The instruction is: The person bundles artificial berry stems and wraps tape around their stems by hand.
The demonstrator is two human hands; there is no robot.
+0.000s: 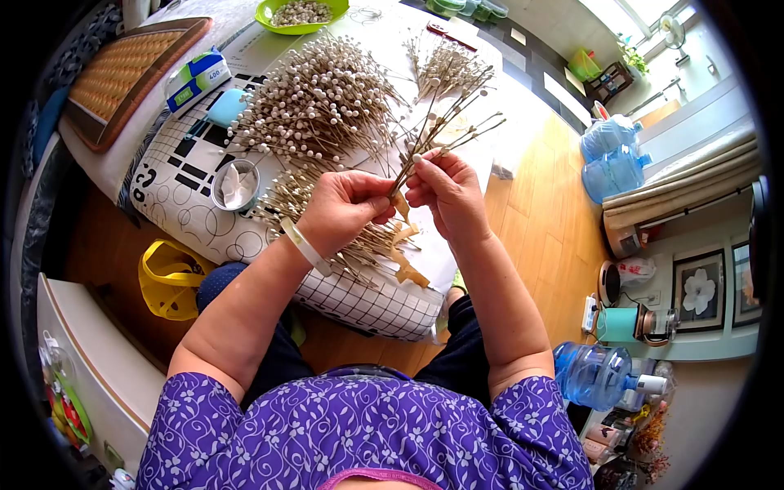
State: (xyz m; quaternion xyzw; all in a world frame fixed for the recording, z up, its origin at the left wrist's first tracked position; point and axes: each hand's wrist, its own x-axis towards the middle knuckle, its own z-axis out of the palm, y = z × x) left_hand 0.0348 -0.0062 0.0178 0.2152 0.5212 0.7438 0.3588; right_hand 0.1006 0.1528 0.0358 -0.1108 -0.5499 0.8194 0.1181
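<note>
A sprig of thin brown stems (431, 131) with small buds at the tips rises at a slant between my hands. My left hand (343, 206), with a pale bangle at the wrist, pinches its lower end. Higher up, the thumb and fingers of my right hand (447, 189) close on the same stems. A strip of brown paper tape (402, 260) dangles below my fingers, its upper end hidden at the stems. Beneath my left hand lies a spread of white-tipped stems (286, 196), and a large heap of white-budded stems (318, 94) sits just beyond.
On the patterned tablecloth (237, 237) are a metal cup (235, 184), a light-blue case (227, 108), a tissue pack (198, 80), a green bowl (265, 18) of white beads and another stem pile (449, 65). A yellow bag (170, 282) hangs at left. Water bottles (612, 171) stand right.
</note>
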